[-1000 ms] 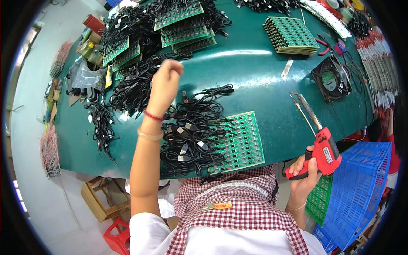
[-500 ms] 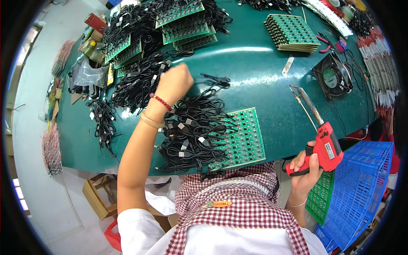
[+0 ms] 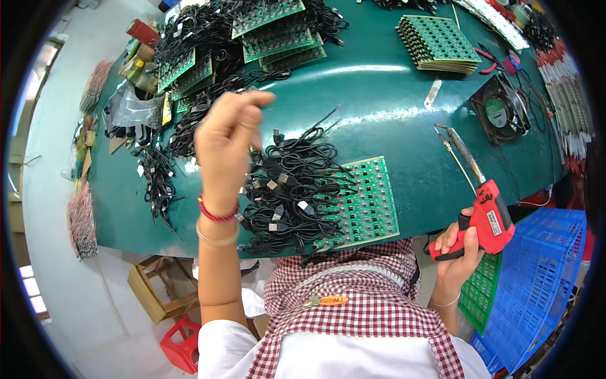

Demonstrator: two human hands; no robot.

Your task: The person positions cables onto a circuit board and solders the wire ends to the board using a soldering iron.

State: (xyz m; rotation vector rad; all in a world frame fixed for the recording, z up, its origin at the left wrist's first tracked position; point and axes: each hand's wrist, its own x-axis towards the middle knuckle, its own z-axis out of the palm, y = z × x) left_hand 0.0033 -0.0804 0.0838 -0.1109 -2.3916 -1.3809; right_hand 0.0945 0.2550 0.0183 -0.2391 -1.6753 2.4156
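My right hand point(image 3: 459, 251) grips a red and black soldering gun point(image 3: 492, 218), its metal tip pointing up and away over the table. Above the black cables, my left hand point(image 3: 228, 129) hovers with its index finger stretched out and thumb apart; nothing shows between them. Near the table's front edge lies a green circuit board panel point(image 3: 366, 202). A heap of black USB cables point(image 3: 284, 196) spreads over its left part, with cable ends along the board. One cable end point(image 3: 326, 117) sticks out from the heap's far side.
At the far left, cable bundles and circuit boards point(image 3: 268, 19) are piled up. A stack of bare panels point(image 3: 439, 44) stands far right, near a black fan point(image 3: 500, 115). Blue plastic crates point(image 3: 536, 271) are right of me; a red stool point(image 3: 180, 344) is below left.
My left hand has moved left and nearer to me, its fingers opening from a more closed shape. The blurred cable beyond the heap now lies still. My right hand stays nearly in place.
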